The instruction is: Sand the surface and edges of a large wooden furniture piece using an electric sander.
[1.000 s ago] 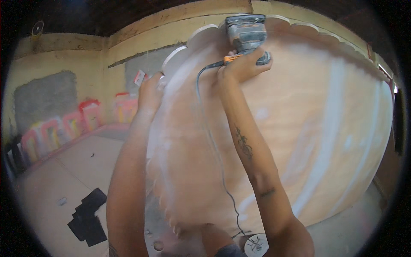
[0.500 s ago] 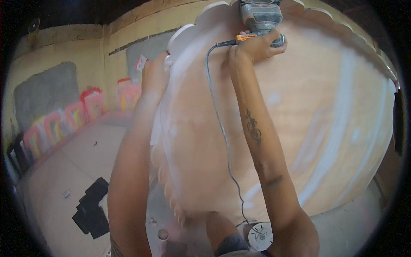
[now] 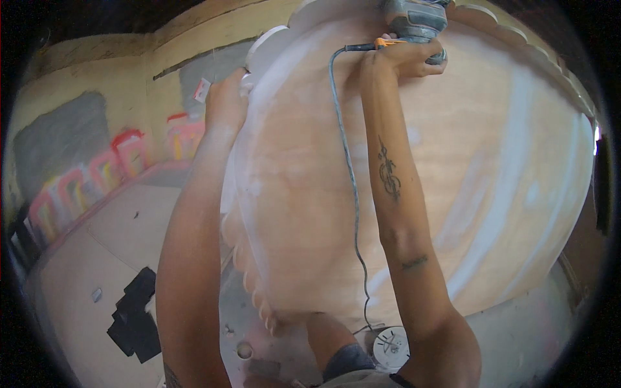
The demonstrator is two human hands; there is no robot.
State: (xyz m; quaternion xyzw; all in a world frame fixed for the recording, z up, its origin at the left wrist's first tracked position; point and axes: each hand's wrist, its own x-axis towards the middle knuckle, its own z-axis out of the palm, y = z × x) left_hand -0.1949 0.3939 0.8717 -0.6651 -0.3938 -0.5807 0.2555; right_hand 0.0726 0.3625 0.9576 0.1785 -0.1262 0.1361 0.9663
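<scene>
From the right hand [image 3: 409,59], passage at twelve o'clock is blocked by the sander [image 3: 417,23]; toward eight, the way is crossed by the cord [image 3: 350,161]. Open room is found over the board [image 3: 475,123] toward four o'clock.

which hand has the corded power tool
The right hand: it grips the corded power tool, whereas the left hand is at the left edge of the large panel.
</scene>
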